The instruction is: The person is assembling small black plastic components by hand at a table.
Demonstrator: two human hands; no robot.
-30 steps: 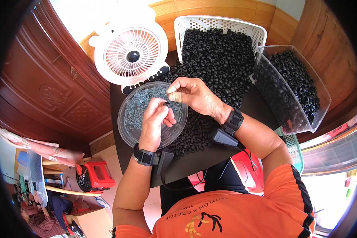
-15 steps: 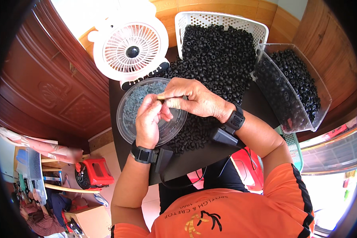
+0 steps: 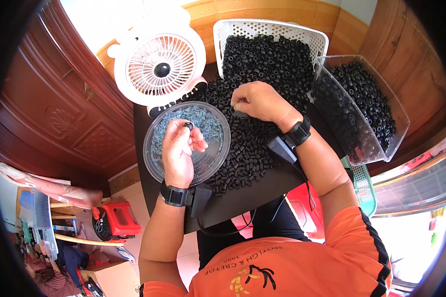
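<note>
My left hand is raised over a round clear plastic tub that holds many small bluish see-through pieces. Between its thumb and forefinger sits a small black ring-shaped part, its hole facing up; the other fingers curl loosely. To the right, my right hand reaches down at the heap of small black parts spread on the dark table. Its fingers are pinched together, and whatever is between them is hidden. Each wrist wears a black strap with a box-like device.
A white perforated basket full of black parts lies at the back, opening onto the heap. On the right a clear bin holds more. The white fan stands behind the tub. A red stool is on the floor at left.
My hands were together over the tub, with a small tan thing at the fingertips. Now the right hand has moved right to the black heap, while the left stays over the tub.
</note>
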